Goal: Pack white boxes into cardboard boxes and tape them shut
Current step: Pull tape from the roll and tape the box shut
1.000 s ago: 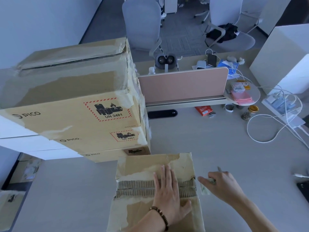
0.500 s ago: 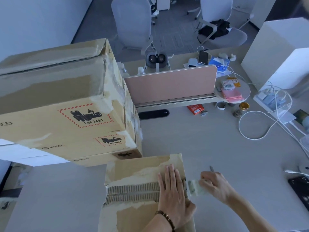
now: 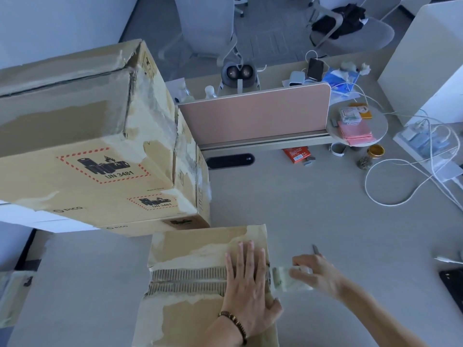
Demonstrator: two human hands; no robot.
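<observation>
Taping step, judging by the layout: cardboard box (image 3: 200, 284) closed, at near edge of surface (image 3: 325, 221), flaps meeting along a torn seam. Left hand (image 3: 246, 289) flat, fingers straight, pressing the lid at its right end. Right hand (image 3: 315, 274) just beside the box's right edge, fingers curled round a tape roll (image 3: 292, 280), short strip apparently reaching to the box. Next, probably: pull tape leftward along seam, press down, keep flaps flush. Box near end cut off by frame. No white boxes visible inside; contents hidden. Thin object behind right hand unclear. Stacked cartons (image 3: 95, 146) behind, just beyond the box.
</observation>
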